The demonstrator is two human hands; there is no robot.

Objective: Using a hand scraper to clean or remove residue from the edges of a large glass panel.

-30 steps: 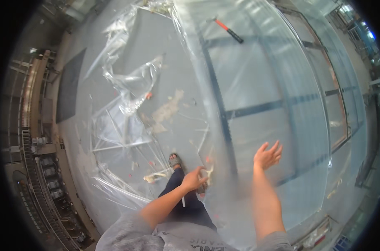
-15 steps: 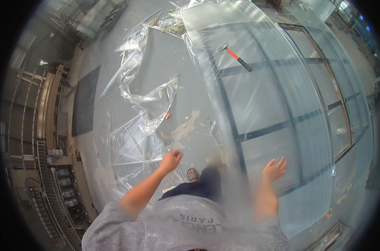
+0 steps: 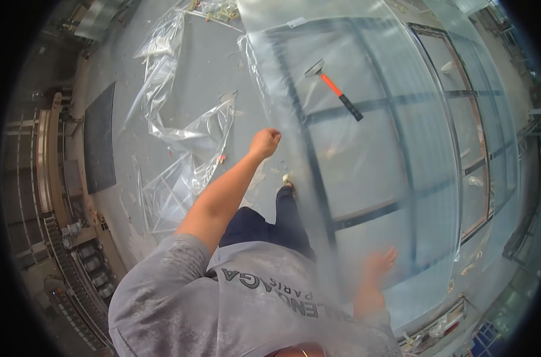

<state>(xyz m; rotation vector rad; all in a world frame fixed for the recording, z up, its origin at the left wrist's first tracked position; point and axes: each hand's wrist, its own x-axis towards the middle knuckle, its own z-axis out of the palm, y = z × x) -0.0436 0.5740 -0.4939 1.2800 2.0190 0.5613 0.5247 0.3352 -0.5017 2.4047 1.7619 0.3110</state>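
A scraper [image 3: 332, 86] with a metal head, orange shaft and black grip lies on a translucent, film-like sheet [image 3: 357, 157] to my right. Dark frame bars show through this sheet. My left hand [image 3: 266, 143] is raised over the floor beside the sheet's left edge, its fingers curled in and nothing visible in them. Lower right, my right hand [image 3: 380, 263] is over the near part of the sheet, somewhat blurred and hazy. Its fingers are stretched out, and it holds nothing. Whether it touches the sheet I cannot tell.
Crumpled clear plastic film [image 3: 190, 140] lies along the grey floor on the left. Beyond it are a dark flat mat [image 3: 100, 140] and conveyor-like machinery [image 3: 62, 238]. A second dark-edged frame [image 3: 476, 137] stands right of the sheet.
My left hand has swung forward and right, farther from my body. The right hand has dropped back toward me. My legs have stepped, and the scraper appears nearer.
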